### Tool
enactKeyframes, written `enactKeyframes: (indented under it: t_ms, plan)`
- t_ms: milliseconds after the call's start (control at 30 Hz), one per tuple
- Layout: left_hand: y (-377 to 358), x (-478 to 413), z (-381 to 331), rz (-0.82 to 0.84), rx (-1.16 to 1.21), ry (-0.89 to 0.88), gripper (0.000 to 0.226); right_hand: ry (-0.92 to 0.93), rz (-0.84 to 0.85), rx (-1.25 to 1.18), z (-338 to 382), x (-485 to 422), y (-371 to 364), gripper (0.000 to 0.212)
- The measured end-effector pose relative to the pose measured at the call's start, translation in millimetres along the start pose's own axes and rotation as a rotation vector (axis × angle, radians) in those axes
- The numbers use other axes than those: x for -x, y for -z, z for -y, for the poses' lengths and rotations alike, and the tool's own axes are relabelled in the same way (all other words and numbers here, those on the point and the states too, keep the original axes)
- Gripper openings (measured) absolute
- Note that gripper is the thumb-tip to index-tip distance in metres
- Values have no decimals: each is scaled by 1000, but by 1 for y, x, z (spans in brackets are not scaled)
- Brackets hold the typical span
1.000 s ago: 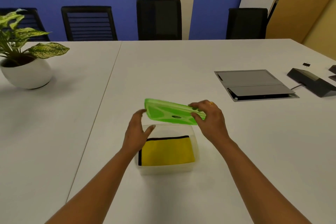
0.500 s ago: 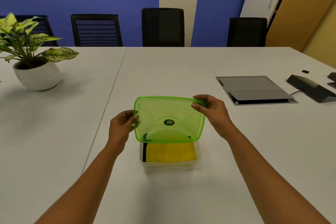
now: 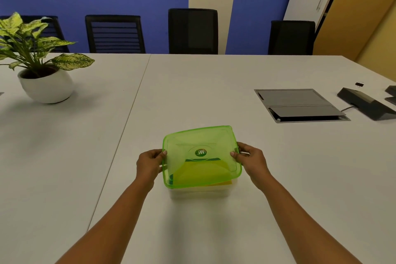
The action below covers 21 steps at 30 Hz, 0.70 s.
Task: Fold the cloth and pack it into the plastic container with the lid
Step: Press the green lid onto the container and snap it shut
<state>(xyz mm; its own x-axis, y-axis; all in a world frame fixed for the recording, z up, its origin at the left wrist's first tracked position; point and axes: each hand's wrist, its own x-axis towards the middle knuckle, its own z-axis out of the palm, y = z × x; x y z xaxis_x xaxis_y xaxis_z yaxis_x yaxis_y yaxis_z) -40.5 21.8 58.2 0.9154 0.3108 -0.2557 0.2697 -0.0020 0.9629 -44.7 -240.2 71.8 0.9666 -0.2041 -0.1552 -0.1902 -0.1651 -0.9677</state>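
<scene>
The green lid (image 3: 201,156) is over the clear box (image 3: 201,192), and the job now is to get it down flat so it can close. To do this well, the lid should line up with the box on all four sides first. Right now it looks a little crooked, and its front edge seems to sit higher than the box, so I cannot tell if any corner has gone on. It would help to lower it level, then press at the corners one by one until it fits. Pushing only in the middle could make one side pop up. The yellow cloth (image 3: 203,172) is folded and lies inside the box, and you can see it through the lid. It should stay low so it does not get caught under the rim. The left hand (image 3: 150,164) is curled around the left edge of the lid, with the thumb on top and the fingers under or beside it. The right hand (image 3: 249,159) holds the right edge the same way, pinching it lightly. Both arms reach forward from the bottom of the view, about even with each other. The box sits on the white table (image 3: 278,178), near the person.
</scene>
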Motion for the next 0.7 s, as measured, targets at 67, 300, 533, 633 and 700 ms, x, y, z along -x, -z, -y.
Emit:
enactKeyframes:
  t_ms: [67, 300, 533, 633, 700]
  plan:
    - [-2, 2, 6, -15, -69, -28, 27, -12, -14, 36, -7, 3, 0, 45]
    - [-8, 1, 13, -44, -309, -102, 31, -21, -52, 156, -21, 3, 0, 45]
    - [-12, -9, 5, -58, -368, -91, 33, -38, -71, 226, -21, -8, -2, 46]
    - [-14, -13, 4, -75, -426, -101, 34, -59, -58, 251, -21, -13, -4, 47]
    - [-13, -15, 5, -79, -436, -92, 34, -79, -52, 264, -22, -16, -5, 47]
